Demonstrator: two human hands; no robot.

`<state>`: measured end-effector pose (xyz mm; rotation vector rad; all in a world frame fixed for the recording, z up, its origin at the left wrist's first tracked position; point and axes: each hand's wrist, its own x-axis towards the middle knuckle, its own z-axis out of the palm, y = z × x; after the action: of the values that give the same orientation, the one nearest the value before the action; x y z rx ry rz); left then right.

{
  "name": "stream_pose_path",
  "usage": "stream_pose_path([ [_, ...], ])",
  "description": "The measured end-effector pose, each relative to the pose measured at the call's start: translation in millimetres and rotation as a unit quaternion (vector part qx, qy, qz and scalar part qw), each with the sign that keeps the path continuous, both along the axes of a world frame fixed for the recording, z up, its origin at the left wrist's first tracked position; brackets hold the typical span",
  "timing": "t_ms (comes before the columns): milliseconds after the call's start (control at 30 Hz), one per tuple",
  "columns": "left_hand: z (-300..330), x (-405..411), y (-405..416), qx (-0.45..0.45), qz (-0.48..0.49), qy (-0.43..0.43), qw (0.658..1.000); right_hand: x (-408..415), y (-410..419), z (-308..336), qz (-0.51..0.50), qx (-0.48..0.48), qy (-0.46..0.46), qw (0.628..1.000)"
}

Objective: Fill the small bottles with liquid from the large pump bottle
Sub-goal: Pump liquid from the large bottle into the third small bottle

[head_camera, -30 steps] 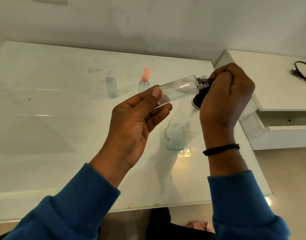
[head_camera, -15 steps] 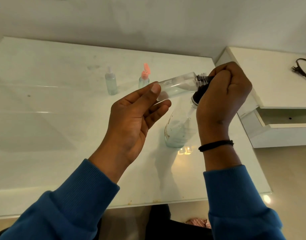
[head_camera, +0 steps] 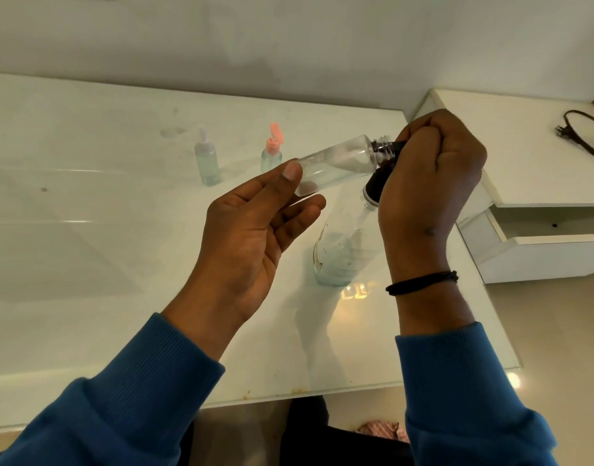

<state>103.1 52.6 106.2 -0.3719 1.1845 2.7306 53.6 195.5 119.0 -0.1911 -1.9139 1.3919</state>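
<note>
Both hands unmoved: small bottle [head_camera: 335, 163] at pump [head_camera: 377, 186].

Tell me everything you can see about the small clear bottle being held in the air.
The small clear bottle looks like transparent plastic, a slim cylinder with a threaded neck and no cap. It lies tilted, nearly sideways, above the table, neck pointing right. The left hand holds its base between thumb and fingers. The black pump nozzle, gripped by the right hand, meets its mouth. A little liquid seems to lie inside.

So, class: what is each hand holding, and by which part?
Left hand pinches the small clear plastic bottle by its base end. Right hand grips the black pump head of the large clear bottle.
</note>
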Motion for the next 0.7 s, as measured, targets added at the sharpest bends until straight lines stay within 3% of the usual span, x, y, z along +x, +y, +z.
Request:
stream_pose_path([
  [700,1.2,0.1,-0.2,-0.001,0.000,0.001,1.000,-3.0,0.7,-1.1,-0.006,-0.005,0.000,1.000],
])
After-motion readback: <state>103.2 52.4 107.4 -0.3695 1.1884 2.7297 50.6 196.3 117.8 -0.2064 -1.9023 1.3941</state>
